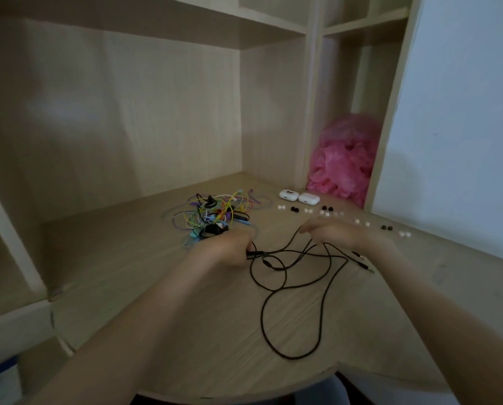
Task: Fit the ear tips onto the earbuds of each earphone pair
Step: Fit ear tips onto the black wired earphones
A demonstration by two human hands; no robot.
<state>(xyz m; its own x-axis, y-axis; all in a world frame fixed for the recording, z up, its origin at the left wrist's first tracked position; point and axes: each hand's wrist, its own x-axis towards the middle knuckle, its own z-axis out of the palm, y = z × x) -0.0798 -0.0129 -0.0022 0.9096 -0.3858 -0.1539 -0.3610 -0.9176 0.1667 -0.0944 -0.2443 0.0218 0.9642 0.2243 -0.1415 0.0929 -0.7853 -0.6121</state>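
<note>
A: Logged left hand (232, 249) near centre of desk (157, 287), fingers curled round black earphone cable (273, 325) at what looked like an inline remote. Logged right hand (338, 232) just beside, fingertips pinching same cable higher up. Blurred, so read with some doubt.

B: Earbuds located?

A: Not made out; presumably hidden under the hands. Recorded rest of cable in loose loops toward front edge, plug ends toward right edge.

B: Ear tips?

A: Found ear tips (326, 212) in a scattered row, white and black, along back right edge beyond right hand. None seen fitted. Noted coloured earphone tangle (215, 214) toward back, touching or just beside left hand; could not tell which. Noted two white cases (298, 196) near back right corner, pink bag (343, 165) in shelf bay behind.

B: Risks judged?

A: Judged snagging likeliest: knotting of black loops, or dragging of tangle, through too quick a pull. Also feared scattering of loose, light tips off right edge by a sweeping forearm or trailing cable. Flagged mismatching of black and white tips within a pair. Blamed dim light for any fumbling.
</note>
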